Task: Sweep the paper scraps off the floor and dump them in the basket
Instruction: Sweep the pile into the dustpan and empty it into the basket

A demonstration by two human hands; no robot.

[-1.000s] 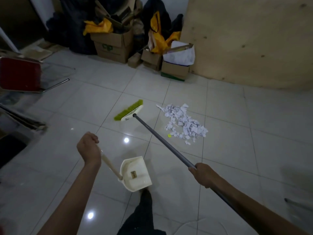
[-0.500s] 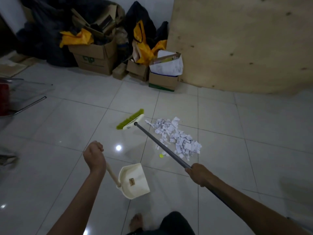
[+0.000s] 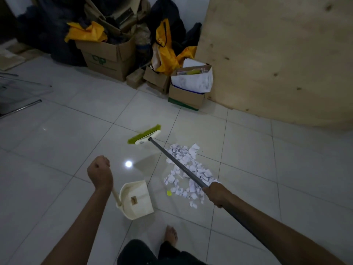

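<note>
Left hand [image 3: 99, 172] grips the dustpan [image 3: 141, 196] handle; right hand [image 3: 215, 194] grips the broom [image 3: 145, 135] pole, which crosses the paper scraps [image 3: 199, 169]; boxes [image 3: 186, 96] stand beyond.

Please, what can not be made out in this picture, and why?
Head view:
The basket: none recognisable, maybe outside frame.
Top of dustpan handle: wrapped by left hand.
Near end of broom handle: behind right hand and arm.
Print on paper scraps: too small.
</note>
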